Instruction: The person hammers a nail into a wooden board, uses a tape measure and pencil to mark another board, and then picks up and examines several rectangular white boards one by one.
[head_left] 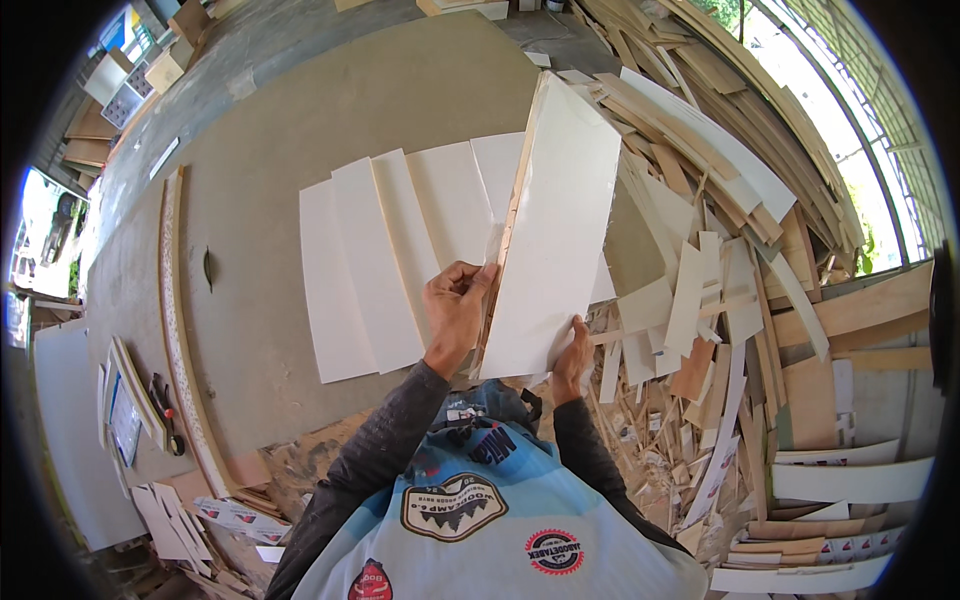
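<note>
A long white board [565, 210] with a raw wood-coloured left edge stands tilted up in front of me. My right hand [573, 360] grips its right side near the lower corner, the thumb on the white face. Against the raw edge, my left hand [460, 310] is closed, thumb and fingers pinched together. What lies in that pinch is too small to make out; a pale, see-through scrap [494, 242] shows along the edge just above it. Behind the board, several white panels [345, 270] lie overlapped in a fan on a large brown-grey sheet [250, 330].
Wood offcuts [690, 300] lie heaped close on my right, with long strips [740, 110] stacked beyond. To the left are a long narrow strip [178, 330], black-and-red pliers-like tools [165, 410] and a pale board [75, 430]. Scraps [170, 525] cover the floor at lower left.
</note>
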